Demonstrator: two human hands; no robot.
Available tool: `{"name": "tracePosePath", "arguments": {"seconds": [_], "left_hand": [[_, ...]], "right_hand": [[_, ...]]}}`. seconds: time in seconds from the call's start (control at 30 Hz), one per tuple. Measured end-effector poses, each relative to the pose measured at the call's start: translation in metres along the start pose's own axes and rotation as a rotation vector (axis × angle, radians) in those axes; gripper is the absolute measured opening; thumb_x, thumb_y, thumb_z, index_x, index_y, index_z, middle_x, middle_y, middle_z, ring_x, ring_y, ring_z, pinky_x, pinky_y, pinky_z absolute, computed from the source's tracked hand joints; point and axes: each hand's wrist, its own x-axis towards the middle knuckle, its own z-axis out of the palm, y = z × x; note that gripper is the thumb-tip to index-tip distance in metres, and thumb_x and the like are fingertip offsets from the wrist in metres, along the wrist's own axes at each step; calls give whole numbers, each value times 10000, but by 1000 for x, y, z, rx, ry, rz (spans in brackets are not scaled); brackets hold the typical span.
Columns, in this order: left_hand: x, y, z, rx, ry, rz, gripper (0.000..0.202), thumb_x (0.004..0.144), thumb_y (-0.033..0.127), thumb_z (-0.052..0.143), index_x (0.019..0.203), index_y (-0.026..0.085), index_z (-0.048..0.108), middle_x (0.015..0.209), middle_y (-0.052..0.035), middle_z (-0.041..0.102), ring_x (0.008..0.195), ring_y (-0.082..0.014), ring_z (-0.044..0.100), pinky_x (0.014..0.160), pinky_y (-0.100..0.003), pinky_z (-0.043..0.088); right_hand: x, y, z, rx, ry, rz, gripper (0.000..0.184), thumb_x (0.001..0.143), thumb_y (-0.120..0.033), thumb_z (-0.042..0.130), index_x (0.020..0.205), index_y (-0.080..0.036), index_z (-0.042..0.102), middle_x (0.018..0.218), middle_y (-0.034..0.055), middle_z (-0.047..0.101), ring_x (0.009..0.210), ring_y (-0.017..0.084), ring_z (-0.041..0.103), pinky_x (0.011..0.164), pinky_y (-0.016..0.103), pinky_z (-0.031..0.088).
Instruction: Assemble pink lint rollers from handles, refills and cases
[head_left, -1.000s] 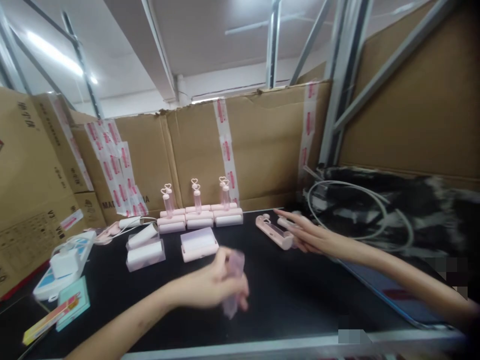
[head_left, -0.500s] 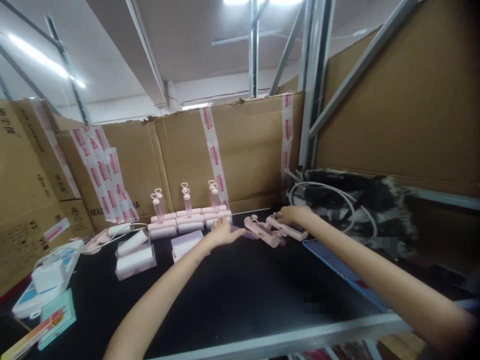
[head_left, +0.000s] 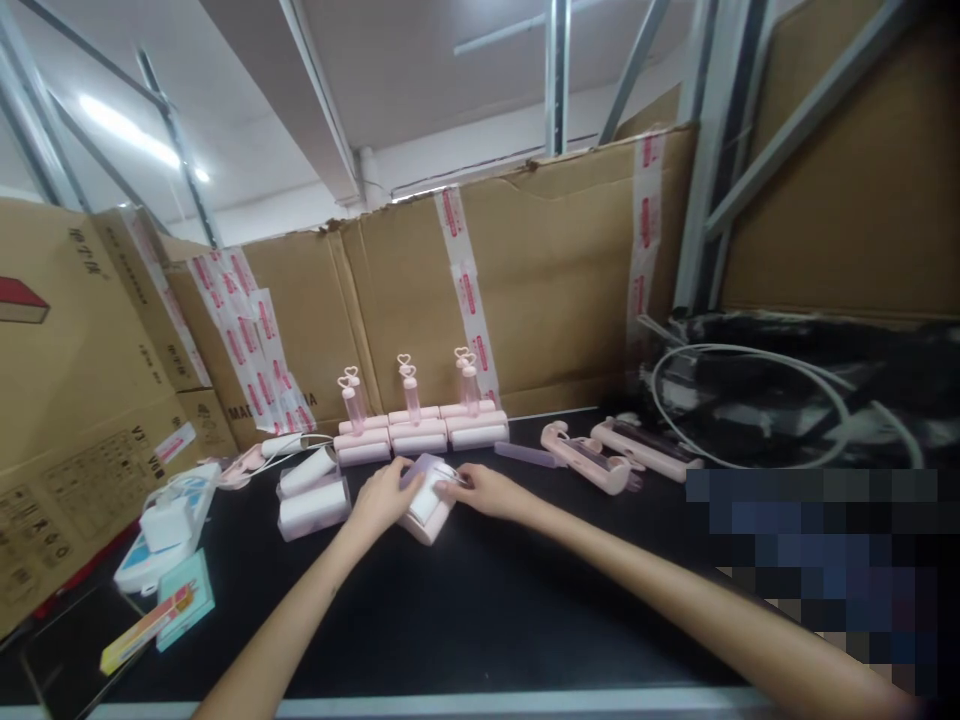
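My left hand (head_left: 382, 498) cups roller (head_left: 427, 508) from left, right hand (head_left: 484, 490) pinches its right edge: two-sided hold keeps it tilted, steady. Spare rolls (head_left: 311, 500) lie just left of left hand.

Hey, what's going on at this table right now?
A person is working on a pink-and-white case on the black table. The left hand grips its side, and the right hand has fingertips on its top edge. A row of pink rollers stands behind it, and two pink handles lie untouched to the right.
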Motion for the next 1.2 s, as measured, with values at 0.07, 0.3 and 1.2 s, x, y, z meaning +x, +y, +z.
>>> {"name": "tracePosePath", "arguments": {"seconds": [0.07,0.3,1.2], "left_hand": [[-3,-1,2,-5,17,-27,485,873,468,377,1291,233,453,1075,-121,640,1008,-304,605,847,-408,449],[6,-22,7,-91,-54,-67,432,894,476,310,1167,252,559,999,-60,677,729,-220,664,541,-273,496],[-17,16,11,-459,296,44,379,715,306,657,1048,187,523,1003,-51,653,933,-207,614,829,-307,470]], "right_hand": [[1,6,7,87,45,9,370,732,-535,576,761,-167,580,720,32,617,662,170,555,557,247,373],[-4,7,-1,410,138,104,329,738,-506,544,707,-218,389,464,-105,327,349,63,256,326,191,205],[-42,-28,-17,204,32,-252,287,926,-458,331,844,-208,448,711,-28,485,641,128,476,617,248,410]]}}
